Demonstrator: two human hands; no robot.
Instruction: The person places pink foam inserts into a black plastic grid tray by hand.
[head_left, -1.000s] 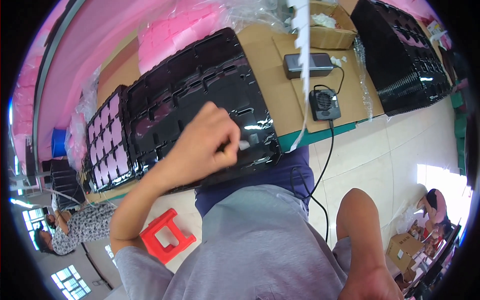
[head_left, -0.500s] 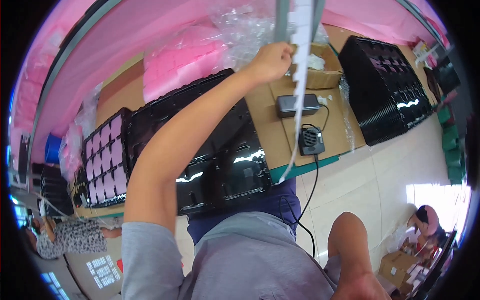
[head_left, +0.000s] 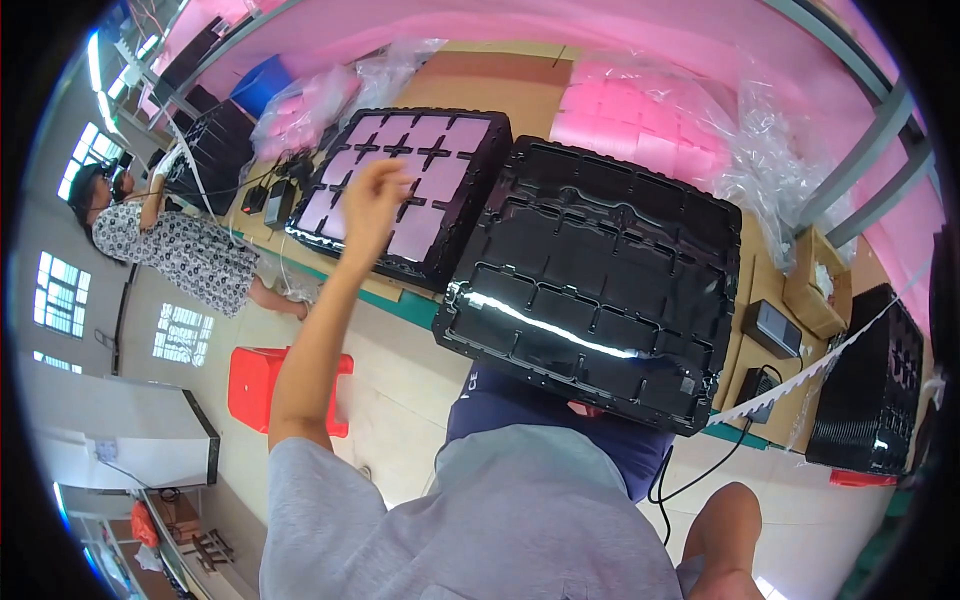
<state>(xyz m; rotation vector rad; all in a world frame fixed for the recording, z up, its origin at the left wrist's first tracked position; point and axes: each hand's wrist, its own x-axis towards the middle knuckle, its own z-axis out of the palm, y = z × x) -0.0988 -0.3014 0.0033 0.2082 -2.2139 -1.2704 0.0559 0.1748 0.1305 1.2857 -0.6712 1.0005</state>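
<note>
My left hand (head_left: 375, 205) hovers over a black plastic tray (head_left: 485, 195) whose cells are filled with pink foam pieces (head_left: 428, 225). Its fingers are loosely bent and a little apart, slightly blurred, and nothing shows between them. Close by on the right, a larger glossy black tray (head_left: 600, 285) with moulded compartments sticks out over the table edge above my lap. My right arm is bent at the lower right, its elbow uppermost. Only a bit of my right hand (head_left: 727, 588) shows at the lower edge; its fingers are cut off.
Pink foam sheets (head_left: 640, 115) and clear plastic wrap (head_left: 760, 170) lie behind the trays. Rightward are a cardboard box (head_left: 820, 290), a black adapter (head_left: 770, 330), a small fan (head_left: 760, 385), a white serrated strip (head_left: 800, 378) and stacked black trays (head_left: 865, 400). A red stool (head_left: 255, 390) and another person (head_left: 180, 245) are at left.
My left hand has swung from the metal post and white strip beside the cardboard box, leftward to above the foam-filled tray. The view has turned left. My right arm stays bent.
</note>
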